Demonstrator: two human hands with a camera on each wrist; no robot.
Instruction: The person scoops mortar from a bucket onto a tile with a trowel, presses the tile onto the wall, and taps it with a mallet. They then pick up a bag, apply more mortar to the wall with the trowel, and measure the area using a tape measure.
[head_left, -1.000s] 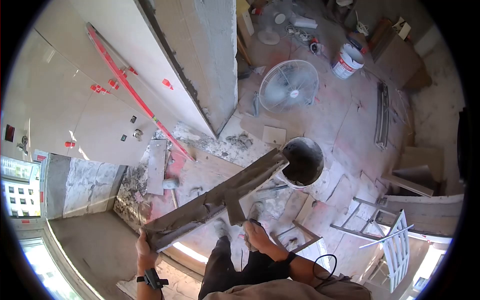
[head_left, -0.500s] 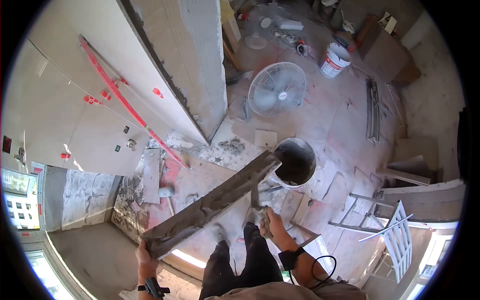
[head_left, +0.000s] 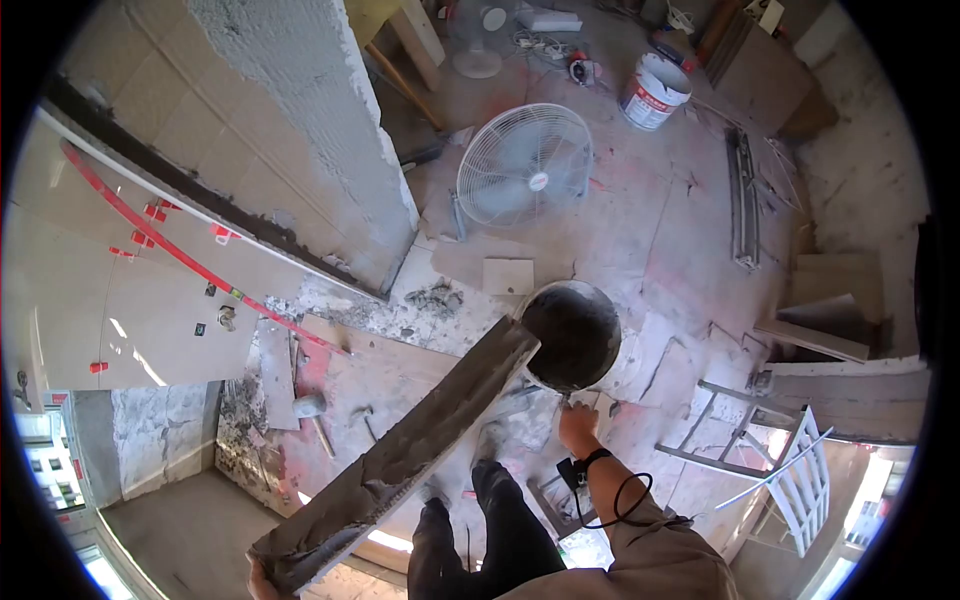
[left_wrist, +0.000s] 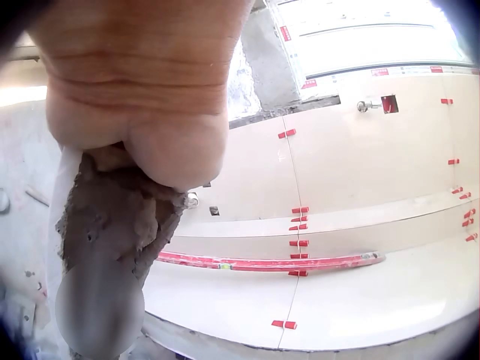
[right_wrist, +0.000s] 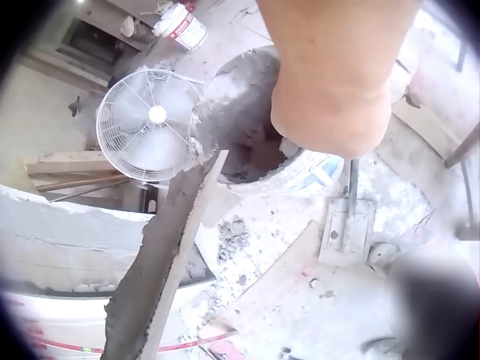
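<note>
A long tile strip (head_left: 400, 450) coated with wet grey mortar slants from low left up to the mortar bucket (head_left: 605, 372). My left hand (head_left: 262, 582) grips its lower end, with mortar close to the palm (left_wrist: 142, 112) in the left wrist view. The strip's far end overlaps the bucket rim in the head view. My right hand (head_left: 578, 428) is at the near side of the bucket, fingers curled round the handle of a trowel. The trowel's blade is hidden, and the wrist covers the fingers in the right wrist view.
A fan (head_left: 525, 165) stands beyond the bucket, with a white pail (head_left: 655, 92) farther back. A mallet (head_left: 310, 408) lies on the floor at left. A red level (head_left: 190, 262) leans against the tiled wall. A metal rack (head_left: 770, 470) is at right.
My right hand has moved with the trowel from the strip's side to the bucket. The strip's lower end has dropped toward me with my left hand, and the view has turned.
</note>
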